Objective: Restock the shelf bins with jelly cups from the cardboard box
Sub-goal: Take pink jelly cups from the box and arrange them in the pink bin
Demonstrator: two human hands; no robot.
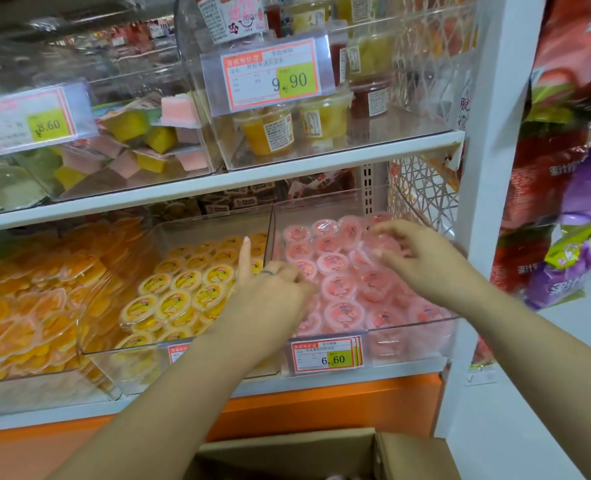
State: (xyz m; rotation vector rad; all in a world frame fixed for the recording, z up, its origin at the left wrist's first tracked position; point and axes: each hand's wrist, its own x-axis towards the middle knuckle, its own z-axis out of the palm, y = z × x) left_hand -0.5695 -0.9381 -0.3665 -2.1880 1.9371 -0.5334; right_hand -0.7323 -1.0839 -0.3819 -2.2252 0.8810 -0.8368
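A clear bin point(412, 324) on the lower shelf is packed with pink jelly cups point(343, 314). Both my hands reach into it. My left hand point(269, 285) rests on the cups at the bin's left side, index finger pointing straight up and the other fingers bent down among the cups; their tips are hidden. Over the right rear cups my right hand point(417, 258) hovers with fingers spread and loosely bent, touching the lids, slightly blurred. The neighbouring clear bin point(120, 358) holds yellow jelly cups point(176, 304). The open cardboard box point(287, 452) sits below at the bottom edge.
A bin of orange heart-shaped jellies point(27, 306) lies at the far left. The upper shelf point(287, 168) carries bins of larger fruit cups point(276, 129) and square jellies point(131, 133). A white upright post point(488, 168) and hanging snack bags point(564, 202) stand on the right.
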